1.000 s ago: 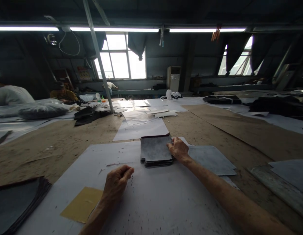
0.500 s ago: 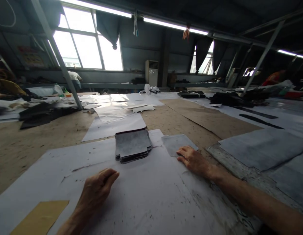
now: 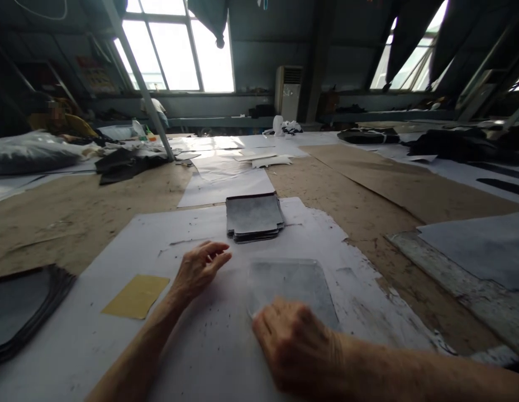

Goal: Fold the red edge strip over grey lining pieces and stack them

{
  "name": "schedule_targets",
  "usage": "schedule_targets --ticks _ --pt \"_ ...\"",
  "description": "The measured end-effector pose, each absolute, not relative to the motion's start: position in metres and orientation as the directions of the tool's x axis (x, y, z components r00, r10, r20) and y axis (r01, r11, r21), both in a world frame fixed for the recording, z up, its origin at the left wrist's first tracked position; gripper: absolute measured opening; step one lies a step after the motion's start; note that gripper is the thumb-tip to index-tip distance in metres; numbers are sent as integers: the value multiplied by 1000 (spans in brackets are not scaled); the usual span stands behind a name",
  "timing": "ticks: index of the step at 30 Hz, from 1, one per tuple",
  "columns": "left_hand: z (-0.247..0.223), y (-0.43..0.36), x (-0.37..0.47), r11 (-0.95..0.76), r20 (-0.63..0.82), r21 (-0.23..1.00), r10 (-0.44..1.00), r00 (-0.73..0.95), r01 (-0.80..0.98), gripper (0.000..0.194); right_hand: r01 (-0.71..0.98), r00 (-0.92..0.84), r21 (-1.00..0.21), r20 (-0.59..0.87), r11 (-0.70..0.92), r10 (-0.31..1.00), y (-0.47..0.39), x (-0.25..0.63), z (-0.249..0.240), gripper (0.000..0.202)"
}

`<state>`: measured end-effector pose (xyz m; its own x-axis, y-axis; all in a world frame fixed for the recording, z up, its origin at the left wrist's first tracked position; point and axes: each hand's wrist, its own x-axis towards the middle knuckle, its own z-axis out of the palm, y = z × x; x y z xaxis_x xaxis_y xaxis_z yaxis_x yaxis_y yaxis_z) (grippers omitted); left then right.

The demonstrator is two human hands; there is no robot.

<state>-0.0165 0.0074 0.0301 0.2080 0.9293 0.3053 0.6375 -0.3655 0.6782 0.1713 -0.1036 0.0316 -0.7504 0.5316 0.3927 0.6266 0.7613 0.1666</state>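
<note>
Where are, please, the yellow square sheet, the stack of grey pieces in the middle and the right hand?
Yellow square sheet [image 3: 136,296]: head view, middle of its face.
Stack of grey pieces [image 3: 253,215]: head view, top piece.
Right hand [image 3: 290,340]: head view, back of the hand.

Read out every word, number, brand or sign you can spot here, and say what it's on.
No text can be read.
Wall poster: printed patches, too blurred.
Tall pale cabinet: small marks on its front, too small.
Large white paper: dark marks near its lower right edge, unclear.
</note>
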Motion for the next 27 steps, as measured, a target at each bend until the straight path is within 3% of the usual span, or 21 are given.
schedule_targets --ticks 4,7,11,13,17,22,27 --pt "29 -2 -15 -476 293 663 875 384 578 32 573 -748 117 479 811 459 -126 125 13 11" --pt "28 -9 -13 -542 241 615 821 517 573 32 496 -754 -22 486 868 443 -127 119 11 20" --pt "28 -16 -8 -599 190 511 778 598 616 34 563 -648 -262 450 784 615 -99 151 26 17" --pt "29 -17 -6 -587 172 480 791 587 652 32 701 -548 -220 442 678 711 -79 175 31 6" --pt "29 -17 -4 -557 128 481 809 574 678 25 813 -526 -100 298 574 796 -53 203 25 11" --pt "24 -16 -8 -626 212 512 756 620 588 20 778 -532 -110 410 619 741 -54 206 15 12" --pt "20 -16 -15 -820 352 358 562 748 448 29 693 -593 -72 510 718 623 -59 211 13 24"
